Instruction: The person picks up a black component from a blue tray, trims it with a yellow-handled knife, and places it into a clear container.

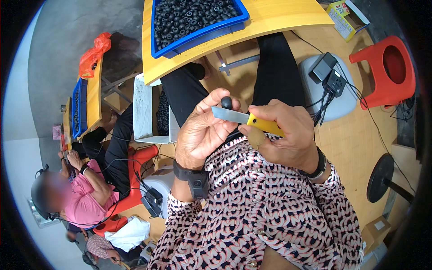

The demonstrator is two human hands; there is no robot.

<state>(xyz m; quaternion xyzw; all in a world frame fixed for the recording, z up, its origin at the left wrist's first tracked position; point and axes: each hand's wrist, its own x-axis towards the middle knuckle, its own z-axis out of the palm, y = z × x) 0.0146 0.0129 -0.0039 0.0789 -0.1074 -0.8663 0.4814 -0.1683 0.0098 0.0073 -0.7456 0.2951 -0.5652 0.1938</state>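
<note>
My left hand [198,132] is closed, pinching a small round black part [226,102], which looks like rubber, between its fingertips. My right hand [292,135] grips the yellow handle of a small knife [267,125]. Its flat metal blade [228,115] points left and lies across the front of my left fingers, right beside the black part; whether it touches the part I cannot tell. A tan cover [255,137] sits over my right thumb tip. Both hands are above my lap.
Ahead, a blue tray [202,37] full of black parts stands on a yellow table [288,15]. A white box [143,110] holding more parts is below, left. At right are a grey stool [330,105] with cabled devices and a red stool [366,58]. A co-worker [90,193] sits left.
</note>
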